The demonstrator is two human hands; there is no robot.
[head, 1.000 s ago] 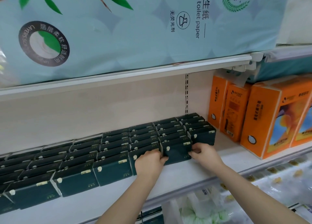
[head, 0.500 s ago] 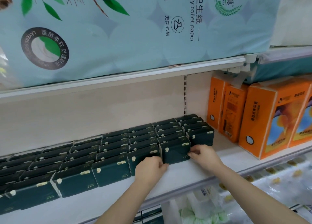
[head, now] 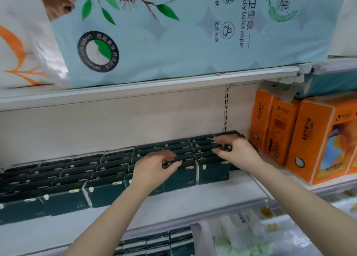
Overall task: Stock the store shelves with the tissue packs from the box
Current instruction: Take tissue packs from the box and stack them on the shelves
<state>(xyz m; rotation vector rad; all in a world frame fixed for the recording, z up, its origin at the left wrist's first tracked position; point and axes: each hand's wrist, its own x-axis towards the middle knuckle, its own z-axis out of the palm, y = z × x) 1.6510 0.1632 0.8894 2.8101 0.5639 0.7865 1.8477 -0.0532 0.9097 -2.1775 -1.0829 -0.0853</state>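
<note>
Several rows of dark green tissue packs [head: 104, 194] stand upright on a white store shelf [head: 193, 203], running from its left end almost to the orange packs [head: 313, 139] at its right end. A pale blue toilet-paper bag [head: 173, 43] sits on the shelf above. Both hands rest on the pack tops: the left hand [head: 152, 168], fingers loosely bent, near the front edge, and the right hand [head: 235, 151], fingers spread, over the back right rows.

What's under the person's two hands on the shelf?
Rows of dark green rectangular tissue packs; left hand and right hand touch their tops. Whatever lies beneath the palms is covered.
</note>
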